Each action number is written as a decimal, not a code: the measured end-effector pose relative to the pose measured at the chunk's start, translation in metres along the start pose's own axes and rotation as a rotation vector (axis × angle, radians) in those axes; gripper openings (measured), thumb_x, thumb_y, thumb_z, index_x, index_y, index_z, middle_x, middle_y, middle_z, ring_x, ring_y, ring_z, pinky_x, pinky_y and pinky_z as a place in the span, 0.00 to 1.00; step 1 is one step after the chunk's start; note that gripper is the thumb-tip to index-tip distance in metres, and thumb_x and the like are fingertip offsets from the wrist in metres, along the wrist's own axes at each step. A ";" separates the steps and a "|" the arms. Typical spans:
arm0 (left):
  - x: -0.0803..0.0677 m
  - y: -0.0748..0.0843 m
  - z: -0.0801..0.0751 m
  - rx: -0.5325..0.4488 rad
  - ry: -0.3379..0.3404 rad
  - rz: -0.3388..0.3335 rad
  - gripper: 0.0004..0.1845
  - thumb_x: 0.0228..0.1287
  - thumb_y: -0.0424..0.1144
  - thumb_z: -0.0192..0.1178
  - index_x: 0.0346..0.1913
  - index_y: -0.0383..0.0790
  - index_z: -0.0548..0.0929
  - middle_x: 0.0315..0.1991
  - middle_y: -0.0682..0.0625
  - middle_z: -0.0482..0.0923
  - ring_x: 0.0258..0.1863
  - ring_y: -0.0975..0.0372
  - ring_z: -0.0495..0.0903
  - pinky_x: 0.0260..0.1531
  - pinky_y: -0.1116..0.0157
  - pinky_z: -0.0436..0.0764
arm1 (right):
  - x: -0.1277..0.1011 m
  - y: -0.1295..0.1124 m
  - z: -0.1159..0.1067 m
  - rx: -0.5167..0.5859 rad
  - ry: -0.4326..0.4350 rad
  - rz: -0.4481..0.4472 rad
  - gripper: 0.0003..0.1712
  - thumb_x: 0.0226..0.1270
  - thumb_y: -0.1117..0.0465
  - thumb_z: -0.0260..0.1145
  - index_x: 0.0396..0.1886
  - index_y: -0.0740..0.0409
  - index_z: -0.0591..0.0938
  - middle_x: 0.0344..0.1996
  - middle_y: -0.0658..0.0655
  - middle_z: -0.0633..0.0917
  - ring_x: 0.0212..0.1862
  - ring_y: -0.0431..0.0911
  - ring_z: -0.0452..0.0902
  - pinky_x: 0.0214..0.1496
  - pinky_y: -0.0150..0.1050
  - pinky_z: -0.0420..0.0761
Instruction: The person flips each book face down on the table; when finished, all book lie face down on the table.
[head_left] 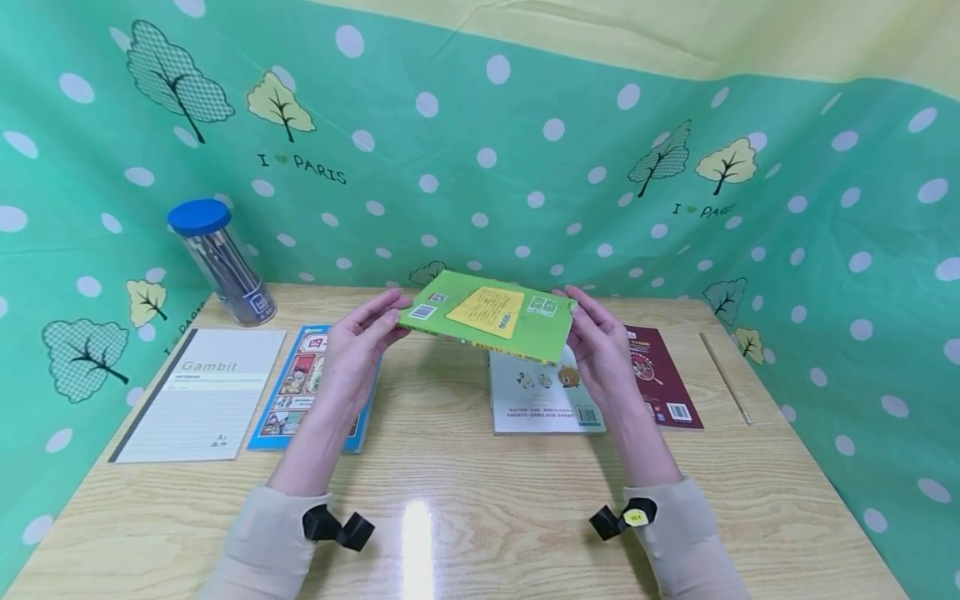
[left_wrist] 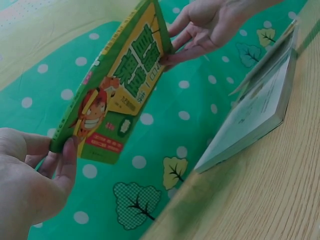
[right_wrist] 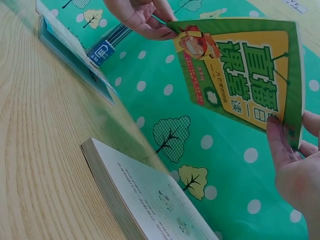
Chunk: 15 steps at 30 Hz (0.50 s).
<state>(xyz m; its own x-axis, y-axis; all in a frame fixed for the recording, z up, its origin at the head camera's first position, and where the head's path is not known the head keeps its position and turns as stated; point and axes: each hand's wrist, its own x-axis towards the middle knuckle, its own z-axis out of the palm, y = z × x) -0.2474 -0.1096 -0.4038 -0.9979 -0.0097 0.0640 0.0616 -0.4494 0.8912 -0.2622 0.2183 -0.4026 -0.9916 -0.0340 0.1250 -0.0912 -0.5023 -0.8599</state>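
Two hands, your left hand [head_left: 352, 350] and right hand [head_left: 600, 350], pinch one green book [head_left: 491, 315] between fingertips, raised above the white book [head_left: 542, 400].

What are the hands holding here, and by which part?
A green book, lifted above the table: the left hand pinches its left edge and the right hand its right edge.

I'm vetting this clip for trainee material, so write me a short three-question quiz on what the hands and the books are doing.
1. True or false: the green book lies flat on the table.
2. Which hands hold it? A left hand only; B right hand only; C both.
3. What stands at the table's far left corner?

Key: 1 false, it is held in the air. 2 C. 3 A clear tube with a blue lid.
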 end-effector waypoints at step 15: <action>0.000 0.002 0.001 0.020 0.004 -0.022 0.32 0.75 0.26 0.55 0.79 0.41 0.64 0.64 0.48 0.77 0.61 0.64 0.79 0.55 0.70 0.86 | 0.001 0.002 -0.001 -0.029 0.053 0.012 0.36 0.77 0.65 0.62 0.80 0.62 0.60 0.56 0.52 0.86 0.50 0.39 0.87 0.57 0.29 0.86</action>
<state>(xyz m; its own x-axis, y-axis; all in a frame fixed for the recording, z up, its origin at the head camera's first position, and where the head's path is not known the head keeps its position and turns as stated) -0.2475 -0.1093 -0.4018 -0.9991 -0.0035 0.0423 0.0396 -0.4320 0.9010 -0.2634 0.2181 -0.4047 -0.9960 0.0059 0.0890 -0.0810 -0.4769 -0.8752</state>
